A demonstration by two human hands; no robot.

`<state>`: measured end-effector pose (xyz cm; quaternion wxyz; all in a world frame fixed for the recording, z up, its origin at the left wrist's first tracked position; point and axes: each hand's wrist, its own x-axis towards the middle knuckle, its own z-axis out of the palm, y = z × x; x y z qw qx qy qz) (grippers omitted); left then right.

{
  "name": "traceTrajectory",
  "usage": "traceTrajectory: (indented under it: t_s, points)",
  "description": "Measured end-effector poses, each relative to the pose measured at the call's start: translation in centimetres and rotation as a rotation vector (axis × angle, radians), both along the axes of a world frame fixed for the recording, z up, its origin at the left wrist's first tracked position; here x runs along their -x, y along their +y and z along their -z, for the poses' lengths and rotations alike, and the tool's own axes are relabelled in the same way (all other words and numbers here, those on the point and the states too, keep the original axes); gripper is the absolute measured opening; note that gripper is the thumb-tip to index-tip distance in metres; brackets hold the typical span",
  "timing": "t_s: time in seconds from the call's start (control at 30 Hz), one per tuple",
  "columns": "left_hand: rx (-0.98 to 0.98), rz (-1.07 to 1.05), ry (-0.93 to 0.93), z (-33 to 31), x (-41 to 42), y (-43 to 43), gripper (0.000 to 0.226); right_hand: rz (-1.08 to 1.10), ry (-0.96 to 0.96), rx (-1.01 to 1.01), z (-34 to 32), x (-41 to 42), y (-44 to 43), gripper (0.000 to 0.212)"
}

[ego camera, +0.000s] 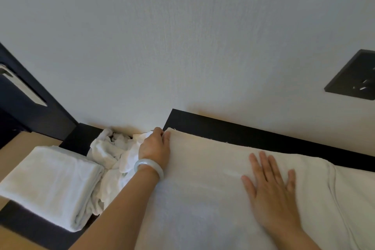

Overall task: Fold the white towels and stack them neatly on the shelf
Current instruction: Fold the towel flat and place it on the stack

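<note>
A large white towel (205, 184) lies spread flat over a black shelf top (233, 128) against the wall. My left hand (155, 146), with a pale bangle on the wrist, pinches the towel's far left corner at the shelf's edge. My right hand (269, 186) lies flat on the towel with fingers spread, pressing it down. To the left, a folded white towel (50, 186) rests on a lower dark surface. Between it and my left arm sits a crumpled heap of white towels (110, 156).
The pale wall (182, 46) rises directly behind the shelf. A black wall socket plate (354, 77) is at the right. A dark door frame with a metal handle (22, 87) stands at the left, above a tan floor (12, 148).
</note>
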<state>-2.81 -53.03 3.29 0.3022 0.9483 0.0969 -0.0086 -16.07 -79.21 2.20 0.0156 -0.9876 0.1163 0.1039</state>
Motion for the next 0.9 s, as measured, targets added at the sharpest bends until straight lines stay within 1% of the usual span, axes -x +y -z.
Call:
traceTrajectory:
  t_s: [0.03,0.1,0.13,0.17,0.2,0.23,0.27,0.3,0.33,0.4,0.43,0.57,0.63,0.77,0.9]
  points:
    - [-0.004,0.000,0.002,0.0,0.0,-0.1,0.030,0.037,0.041,-0.022,-0.4,0.1,0.2,0.078]
    - [-0.008,-0.001,0.007,-0.1,0.0,-0.1,0.030,0.112,0.108,0.001,-1.9,-0.6,1.0,0.072]
    - [-0.011,-0.004,0.012,-0.1,0.0,-0.1,0.031,0.130,0.121,0.014,-2.4,-1.2,1.8,0.071]
    - [-0.011,-0.006,0.017,-0.1,-0.1,-0.1,0.032,0.116,0.088,0.018,-2.6,-1.7,2.6,0.071]
    - [-0.007,-0.009,0.020,0.0,-0.1,0.0,0.033,0.079,0.010,0.003,-2.7,-2.3,3.3,0.075]
    - [0.000,-0.012,0.018,0.1,-0.1,0.1,0.034,0.020,-0.062,-0.022,-2.5,-2.9,4.0,0.084]
    - [0.005,-0.013,0.015,0.2,-0.1,0.2,0.034,-0.040,-0.071,-0.048,-2.2,-3.4,4.5,0.096]
    - [0.008,-0.014,0.011,0.3,-0.2,0.3,0.034,-0.074,-0.036,-0.064,-1.5,-3.7,4.7,0.103]
    - [0.007,-0.015,0.011,0.3,-0.3,0.4,0.034,-0.086,-0.013,-0.068,-0.8,-3.9,4.9,0.100]
    - [0.003,-0.019,0.023,0.3,-0.4,0.4,0.034,-0.058,0.006,-0.105,-0.3,-3.7,5.3,0.080]
    - [0.002,-0.023,0.033,0.2,-0.4,0.4,0.035,-0.042,0.005,-0.090,-0.2,-3.6,5.4,0.074]
    - [-0.025,-0.020,0.051,-0.3,-0.3,0.1,0.037,-0.005,-0.035,-0.032,0.2,-3.4,6.0,0.064]
    - [-0.009,0.001,0.071,-0.6,-0.6,0.2,0.035,0.025,-0.020,-0.052,0.1,-3.4,6.1,0.062]
    - [0.137,0.000,0.131,-1.2,-0.6,1.5,0.031,0.037,0.025,-0.034,-0.3,-3.4,6.3,0.064]
    - [0.232,-0.018,0.228,-1.8,2.4,4.0,0.019,0.035,0.079,-0.038,-1.4,-3.4,6.6,0.063]
